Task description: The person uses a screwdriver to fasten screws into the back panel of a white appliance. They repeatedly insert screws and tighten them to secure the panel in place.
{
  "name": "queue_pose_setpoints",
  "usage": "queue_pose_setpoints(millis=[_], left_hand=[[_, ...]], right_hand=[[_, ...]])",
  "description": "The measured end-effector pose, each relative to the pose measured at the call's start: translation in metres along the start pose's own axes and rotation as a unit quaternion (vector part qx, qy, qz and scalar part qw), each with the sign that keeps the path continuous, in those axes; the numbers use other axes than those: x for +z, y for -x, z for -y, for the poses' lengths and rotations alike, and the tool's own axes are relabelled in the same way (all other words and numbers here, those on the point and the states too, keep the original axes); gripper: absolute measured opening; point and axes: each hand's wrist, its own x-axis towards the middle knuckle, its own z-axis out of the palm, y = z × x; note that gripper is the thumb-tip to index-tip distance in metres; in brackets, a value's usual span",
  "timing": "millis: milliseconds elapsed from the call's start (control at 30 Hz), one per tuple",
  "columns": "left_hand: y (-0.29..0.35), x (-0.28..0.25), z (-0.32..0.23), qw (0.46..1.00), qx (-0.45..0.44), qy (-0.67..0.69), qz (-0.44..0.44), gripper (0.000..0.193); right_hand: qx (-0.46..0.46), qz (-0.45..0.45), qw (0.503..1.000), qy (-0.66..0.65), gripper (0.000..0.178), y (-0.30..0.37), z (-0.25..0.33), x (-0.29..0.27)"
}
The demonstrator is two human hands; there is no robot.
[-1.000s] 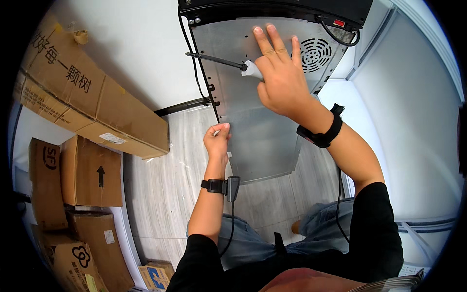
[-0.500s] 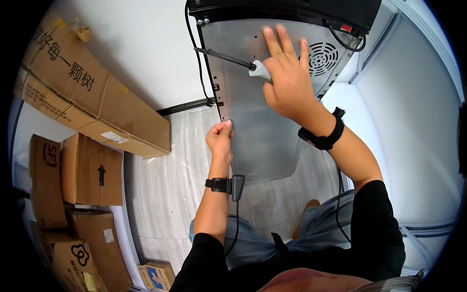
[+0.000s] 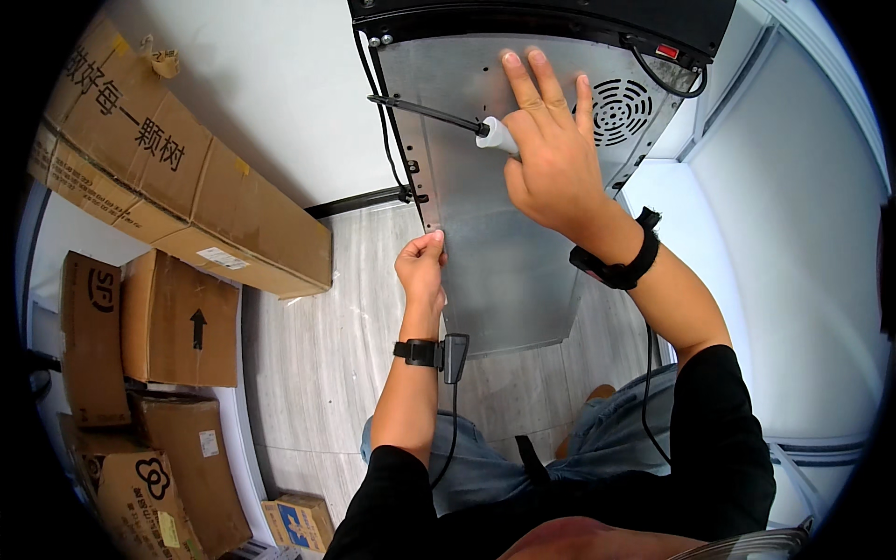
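At least six cardboard boxes stand along the left side: a long box (image 3: 201, 177) with dark print, an arrow-marked box (image 3: 191, 322), a narrow upright box (image 3: 93, 341), two more below them, and a small box (image 3: 299, 525) with a blue patch on the floor (image 3: 303, 401). Their contents are hidden by the cardboard.

Before the person is a black-topped metal unit with a grey panel (image 3: 509, 280), slotted vent (image 3: 623, 112) and red switch (image 3: 666, 51); its inside is covered. The right hand (image 3: 557, 173) lies over the upper panel, three fingers spread against it, the screwdriver (image 3: 481, 129) held under the palm, its shaft pointing left past the panel's edge. At the panel's left edge, lower down, the left hand (image 3: 422, 271) presses thumb and forefinger together; whether anything small is between them, I cannot tell.
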Motion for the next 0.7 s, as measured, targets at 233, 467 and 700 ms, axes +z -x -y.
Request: queue_pose_setpoints(millis=[233,467,700], left_hand=[[0.003,-0.001,-0.004,1.0,-0.009,0.001,0.003,0.009],[0.003,0.001,-0.005,1.0,0.008,-0.001,-0.011,0.009],[-0.001,-0.001,-0.006,1.0,0.013,0.015,-0.005,0.011]], right_hand=[[0.002,-0.007,1.0,0.003,0.013,0.001,0.003,0.001],[0.002,0.003,1.0,0.023,0.016,0.0,0.001,-0.003],[0.005,0.009,0.999,0.033,0.023,-0.003,0.001,-0.007]])
